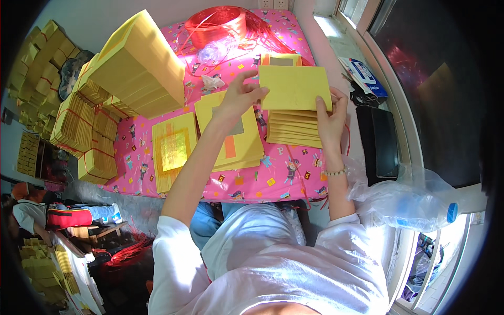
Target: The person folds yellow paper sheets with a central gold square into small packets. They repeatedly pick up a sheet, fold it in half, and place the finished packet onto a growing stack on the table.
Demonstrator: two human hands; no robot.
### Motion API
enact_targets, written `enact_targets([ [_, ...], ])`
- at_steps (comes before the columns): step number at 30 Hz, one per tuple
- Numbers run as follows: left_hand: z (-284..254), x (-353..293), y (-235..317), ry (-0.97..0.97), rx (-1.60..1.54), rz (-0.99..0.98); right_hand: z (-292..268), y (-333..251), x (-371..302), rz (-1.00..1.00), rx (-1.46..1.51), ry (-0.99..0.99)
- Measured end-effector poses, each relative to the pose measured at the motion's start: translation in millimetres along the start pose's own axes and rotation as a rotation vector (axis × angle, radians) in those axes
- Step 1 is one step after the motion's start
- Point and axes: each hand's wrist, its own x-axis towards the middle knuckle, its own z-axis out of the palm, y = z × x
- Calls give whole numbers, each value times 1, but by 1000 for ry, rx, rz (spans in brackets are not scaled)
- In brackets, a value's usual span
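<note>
A flat piece of folded yellow paper point(294, 86) is held up over the table between my two hands. My right hand point(333, 118) grips its right edge, thumb on the near face and fingers behind. At the left edge, my left hand point(244, 94) pinches the paper with the thumb, its fingers bent. Just below lies an overlapping row of folded yellow papers point(294, 131). Under my left forearm is a stack of yellow sheets point(247, 152) with grey squares and an orange strip. Farther left sits a yellow stack topped with gold foil point(176, 149).
Tall yellow paper blocks point(142, 68) and tied bundles point(79, 126) stand at the left on the pink patterned cloth point(278, 181). A red strapping coil point(216, 26) is at the back. Right: a black device point(383, 144) and plastic bag point(404, 202). Another person point(29, 210) sits lower left.
</note>
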Motion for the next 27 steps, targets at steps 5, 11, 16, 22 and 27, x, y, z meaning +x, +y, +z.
enact_targets([
  [5,21,34,-8,35,155,-39,-7,16,4,1,-206,66],
  [11,28,23,-64,103,390,-157,-11,61,-39,-88,-536,101],
  [16,48,3,-74,233,574,43,-10,66,-54,-145,-554,57],
  [22,55,3,-70,338,678,183,-13,66,-41,-138,-506,108],
  [27,45,4,-56,257,416,69,-8,51,-29,-116,-408,123],
])
